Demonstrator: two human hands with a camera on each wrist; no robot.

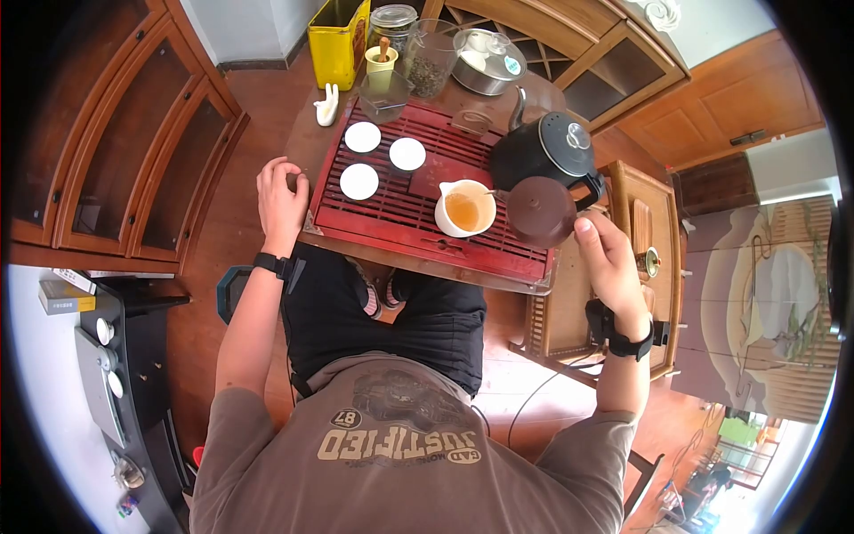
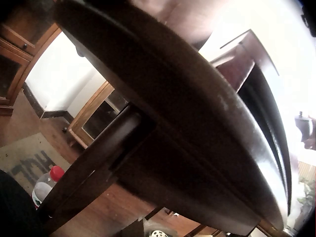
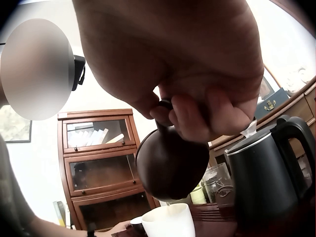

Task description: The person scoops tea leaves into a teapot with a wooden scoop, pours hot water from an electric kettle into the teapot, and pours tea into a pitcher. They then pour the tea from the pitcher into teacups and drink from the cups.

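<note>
My right hand [image 1: 612,265] grips the handle of a brown clay teapot [image 1: 540,212] at the right of the tea tray. The teapot tilts with its spout over a white pitcher [image 1: 485,198], and a thin stream shows at the spout in the right wrist view. Amber tea [image 1: 463,214] lies in the pitcher. In the right wrist view the curled fingers [image 3: 187,116] close round the teapot's handle. My left hand [image 1: 282,203] rests by the table's left edge, fingers loosely bent and holding nothing. Three small white cups [image 1: 406,155] stand on the tray's left part.
A slatted red tea tray [image 1: 378,230] covers much of the table. A black kettle [image 1: 534,147] stands just behind the teapot. Along the back are a yellow tin [image 1: 338,44], glass jars [image 1: 431,62] and a lidded steel pot [image 1: 487,73]. A white figurine [image 1: 326,107] sits at the left.
</note>
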